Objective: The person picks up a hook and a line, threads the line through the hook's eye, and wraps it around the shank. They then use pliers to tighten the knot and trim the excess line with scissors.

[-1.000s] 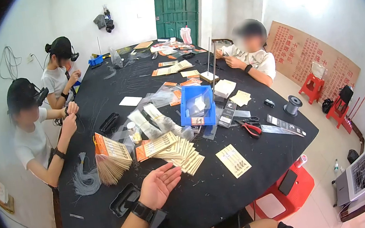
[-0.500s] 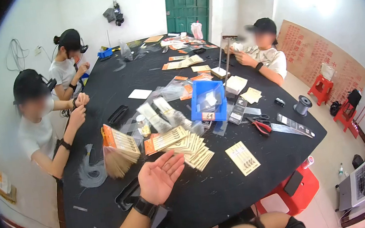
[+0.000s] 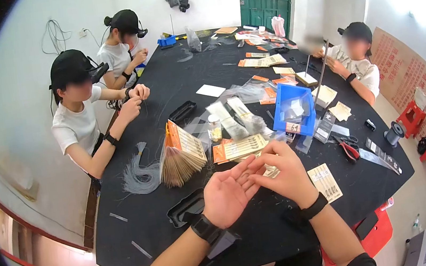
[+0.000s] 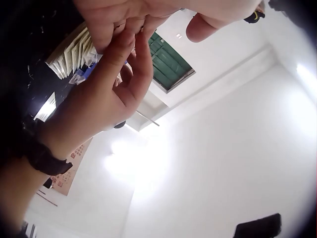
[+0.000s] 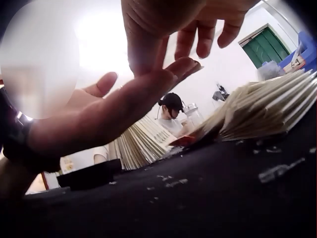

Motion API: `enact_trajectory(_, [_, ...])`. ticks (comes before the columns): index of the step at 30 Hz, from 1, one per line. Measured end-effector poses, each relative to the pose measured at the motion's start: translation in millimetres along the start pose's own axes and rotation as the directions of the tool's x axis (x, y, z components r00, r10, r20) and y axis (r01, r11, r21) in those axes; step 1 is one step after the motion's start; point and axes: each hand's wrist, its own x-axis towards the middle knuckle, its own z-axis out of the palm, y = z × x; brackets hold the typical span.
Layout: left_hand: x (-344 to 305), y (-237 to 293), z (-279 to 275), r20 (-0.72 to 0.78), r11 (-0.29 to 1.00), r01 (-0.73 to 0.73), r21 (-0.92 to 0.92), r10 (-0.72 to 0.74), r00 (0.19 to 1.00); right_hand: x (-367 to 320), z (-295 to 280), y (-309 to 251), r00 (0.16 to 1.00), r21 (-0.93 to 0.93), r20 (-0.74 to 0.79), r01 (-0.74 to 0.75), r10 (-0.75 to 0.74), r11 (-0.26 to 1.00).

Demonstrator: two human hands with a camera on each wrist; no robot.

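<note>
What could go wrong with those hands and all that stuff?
The left hand might bump the standing fan of cards nearby and topple it. The clear jar could tip too. Anything tiny where the right hand touches the left might drop, though I can't see if anything's there.

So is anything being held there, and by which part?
Can't tell: fingertips of the right hand meet the open left hand, hiding anything small between.

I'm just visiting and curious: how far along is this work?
The fanned cards look done, perhaps, with a dark row on the front one. Now the right hand meets the fingers of the left hand; anything pinched there is too small to tell. Probably left to use: the hank of line beside the fan. How much remains overall, I cannot tell.
</note>
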Motion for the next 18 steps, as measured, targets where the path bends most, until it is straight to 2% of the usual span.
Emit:
enact_trajectory(4, [2.4, -2.5, -13.9, 0.056, 1.000, 0.026, -0.012, -0.025, 0.998, -2.8, 7.8, 8.0, 0.994, -0.042, 0.013, 0.113, -0.113, 0.993])
enact_trajectory(6, [4.9, -4.2, -20.0, 0.068, 0.998, 0.052, -0.047, -0.048, 0.997, -4.0, 8.1, 10.3, 0.993, -0.033, 0.013, 0.116, -0.116, 0.993])
enact_trajectory(9, [3.5, -3.9, -15.8, 0.049, 0.998, 0.067, -0.007, -0.067, 0.997, -6.8, 8.2, 14.9, 0.992, -0.013, 0.012, 0.125, -0.125, 0.992])
enact_trajectory(12, [1.9, -3.4, -4.7, -0.051, 0.997, 0.078, -0.007, -0.078, 0.996, -10.7, 9.2, 20.2, 0.993, 0.011, 0.008, 0.121, -0.121, 0.993])
enact_trajectory(15, [1.8, -4.0, -13.2, 0.021, 0.998, 0.066, -0.019, -0.066, 0.998, -13.6, 2.1, 15.5, 0.986, 0.004, 0.045, 0.162, -0.162, 0.987])
enact_trajectory(18, [1.4, -3.3, -13.0, 0.002, 0.998, 0.067, -0.007, -0.067, 0.998, -14.2, 1.9, 12.3, 0.985, 0.011, 0.071, 0.160, -0.160, 0.987])
